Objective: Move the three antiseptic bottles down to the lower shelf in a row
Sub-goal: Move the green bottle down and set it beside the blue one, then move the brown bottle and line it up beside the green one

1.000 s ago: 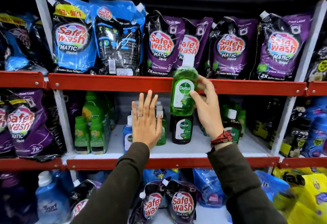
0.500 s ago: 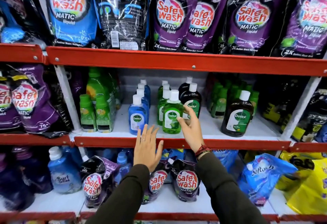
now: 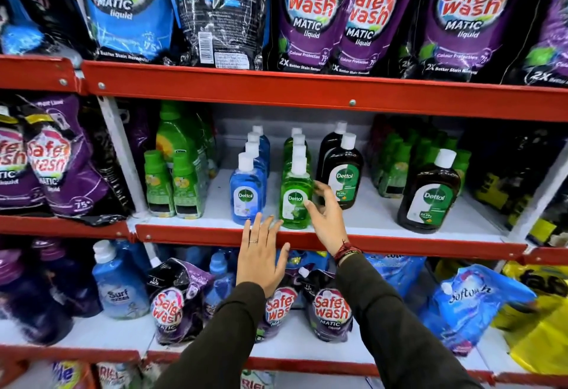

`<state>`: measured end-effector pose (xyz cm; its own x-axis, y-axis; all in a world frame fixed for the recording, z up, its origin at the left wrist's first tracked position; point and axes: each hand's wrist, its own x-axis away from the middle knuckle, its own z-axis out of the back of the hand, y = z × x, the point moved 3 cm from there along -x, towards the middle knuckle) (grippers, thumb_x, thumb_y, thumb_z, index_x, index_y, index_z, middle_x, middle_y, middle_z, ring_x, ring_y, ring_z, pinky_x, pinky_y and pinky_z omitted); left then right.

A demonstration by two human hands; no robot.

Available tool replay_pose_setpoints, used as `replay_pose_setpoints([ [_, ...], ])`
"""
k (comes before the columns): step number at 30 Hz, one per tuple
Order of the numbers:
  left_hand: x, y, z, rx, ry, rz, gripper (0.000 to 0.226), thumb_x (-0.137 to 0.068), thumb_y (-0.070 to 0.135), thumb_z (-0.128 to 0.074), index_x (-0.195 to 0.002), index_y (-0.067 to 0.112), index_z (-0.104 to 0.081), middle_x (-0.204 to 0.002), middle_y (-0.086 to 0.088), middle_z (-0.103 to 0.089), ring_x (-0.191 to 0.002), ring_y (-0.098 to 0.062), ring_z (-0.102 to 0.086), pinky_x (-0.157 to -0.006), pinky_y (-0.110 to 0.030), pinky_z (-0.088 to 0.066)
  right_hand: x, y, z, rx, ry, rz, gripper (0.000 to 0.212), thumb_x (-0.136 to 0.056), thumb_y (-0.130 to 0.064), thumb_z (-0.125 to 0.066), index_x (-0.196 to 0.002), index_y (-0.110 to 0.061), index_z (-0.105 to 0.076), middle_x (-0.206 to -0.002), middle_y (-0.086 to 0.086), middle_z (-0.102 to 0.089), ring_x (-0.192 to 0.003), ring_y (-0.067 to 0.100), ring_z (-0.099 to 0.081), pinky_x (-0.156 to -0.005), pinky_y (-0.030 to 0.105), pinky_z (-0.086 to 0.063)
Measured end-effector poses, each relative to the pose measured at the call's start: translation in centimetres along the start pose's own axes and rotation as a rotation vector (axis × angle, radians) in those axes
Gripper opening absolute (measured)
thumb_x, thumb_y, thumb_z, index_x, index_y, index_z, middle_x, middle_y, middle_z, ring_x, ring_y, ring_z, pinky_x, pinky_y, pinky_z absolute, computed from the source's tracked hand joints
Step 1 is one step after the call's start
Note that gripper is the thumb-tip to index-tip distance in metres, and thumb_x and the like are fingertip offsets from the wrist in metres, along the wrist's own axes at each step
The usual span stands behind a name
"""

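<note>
Left hand (image 3: 261, 261) flat and empty, fingers spread over the red shelf lip (image 3: 190, 234), just below the upright green Dettol bottle (image 3: 295, 195). Right hand (image 3: 326, 219) nearer, fingertips loose against its right side, not gripping.

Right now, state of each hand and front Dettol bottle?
left hand: open, flat, empty, over shelf edge
right hand: fingers spread, at green bottle, not gripping
green Dettol bottle: upright, capped, on shelf
blue Dettol bottle: upright, capped
brown Dettol bottle: upright, capped, standing alone
</note>
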<state>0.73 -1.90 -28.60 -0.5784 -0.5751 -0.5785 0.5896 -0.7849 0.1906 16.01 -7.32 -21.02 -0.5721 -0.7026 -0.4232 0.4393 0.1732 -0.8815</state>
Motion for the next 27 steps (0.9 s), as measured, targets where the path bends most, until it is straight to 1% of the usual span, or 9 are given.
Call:
replay_pose_setpoints([
  [4,0.1,-0.1,-0.2,-0.018,-0.001,0.003,0.052,-0.101,0.042,-0.037,-0.143,0.014,-0.049,-0.153,-0.01,-0.05,-0.153,-0.031,-0.03,-0.126,-0.048,-0.009,0.1,0.2,0.1,-0.004,-0.012,0.013,0.046,-0.096,-0.003,-0.059,-0.14,-0.003,-0.045,-0.129,0.0,-0.054,-0.104,-0.03,-0.051,-0.081,0.0,-0.047],
  [8,0.1,-0.4,-0.2,-0.014,0.008,-0.009,0.049,-0.1,0.041,-0.04,-0.141,0.015,-0.051,-0.151,-0.01,-0.052,-0.151,-0.031,-0.033,-0.126,-0.048,-0.01,0.6,0.3,1.1,-0.077,0.017,-0.015,0.052,-0.095,-0.006,-0.062,-0.144,-0.01,-0.043,-0.132,0.004,-0.057,-0.113,0.007,-0.06,-0.085,0.006,-0.051],
  [10,0.1,-0.5,-0.2,-0.013,0.01,-0.007,0.049,-0.1,0.041,-0.04,-0.14,0.015,-0.051,-0.15,-0.01,-0.052,-0.151,-0.031,-0.033,-0.127,-0.047,-0.009,0.7,0.3,2.5,-0.086,0.091,0.0,0.048,-0.095,-0.008,-0.063,-0.14,-0.014,-0.048,-0.128,0.001,-0.061,-0.107,0.007,-0.063,-0.083,0.005,-0.05],
  [13,0.1,-0.2,-0.2,-0.002,0.012,0.002,0.051,-0.1,0.042,-0.038,-0.14,0.014,-0.051,-0.15,-0.01,-0.052,-0.151,-0.032,-0.033,-0.127,-0.046,-0.008,0.8,0.1,5.9,-0.088,0.294,0.052,0.041,-0.093,-0.011,-0.066,-0.132,-0.013,-0.055,-0.124,0.002,-0.064,-0.1,0.005,-0.063,-0.08,0.008,-0.048],
  [16,0.1,-0.1,0.0,0.006,0.017,0.005,0.052,-0.099,0.042,-0.036,-0.14,0.013,-0.052,-0.149,-0.011,-0.053,-0.151,-0.032,-0.033,-0.128,-0.047,-0.008,0.9,0.3,10.3,-0.024,0.582,0.113,0.039,-0.09,-0.015,-0.069,-0.127,-0.01,-0.058,-0.124,0.005,-0.063,-0.112,0.019,-0.06,-0.095,0.027,-0.048],
  [19,0.1,-0.1,0.1,0.001,0.007,0.002,0.054,-0.1,0.042,-0.034,-0.141,0.013,-0.051,-0.15,-0.011,-0.052,-0.151,-0.032,-0.032,-0.128,-0.048,-0.009,1.1,1.6,14.7,0.152,0.817,0.076,0.049,-0.087,-0.025,-0.073,-0.131,-0.009,-0.056,-0.127,0.009,-0.059,-0.121,0.028,-0.053,-0.106,0.04,-0.037],
  [21,0.2,0.0,0.2,0.0,0.002,0.005,0.055,-0.1,0.043,-0.032,-0.141,0.013,-0.052,-0.15,-0.011,-0.052,-0.151,-0.032,-0.033,-0.128,-0.049,-0.01,1.0,2.8,17.1,0.204,0.892,-0.055,0.065,-0.083,-0.033,-0.075,-0.139,-0.012,-0.05,-0.14,0.014,-0.05,-0.134,0.034,-0.043,-0.11,0.045,-0.029],
  [24,0.2,0.2,0.3,0.002,0.004,0.006,0.055,-0.099,0.043,-0.032,-0.139,0.012,-0.053,-0.148,-0.012,-0.054,-0.15,-0.033,-0.034,-0.127,-0.049,-0.011,0.5,4.9,20.1,0.253,0.783,-0.279,0.085,-0.081,-0.043,-0.077,-0.15,-0.012,-0.037,-0.153,0.02,-0.036,-0.141,0.042,-0.033,-0.117,0.052,-0.024],
  [27,0.2,0.2,0.4,0.001,-0.002,0.013,0.055,-0.099,0.043,-0.03,-0.139,0.012,-0.054,-0.148,-0.013,-0.054,-0.15,-0.033,-0.035,-0.127,-0.048,-0.01,-0.4,6.2,21.9,0.098,0.57,-0.278,0.068,-0.083,-0.027,-0.079,-0.139,-0.004,-0.049,-0.139,0.023,-0.057,-0.13,0.04,-0.054,-0.114,0.055,-0.04],
])
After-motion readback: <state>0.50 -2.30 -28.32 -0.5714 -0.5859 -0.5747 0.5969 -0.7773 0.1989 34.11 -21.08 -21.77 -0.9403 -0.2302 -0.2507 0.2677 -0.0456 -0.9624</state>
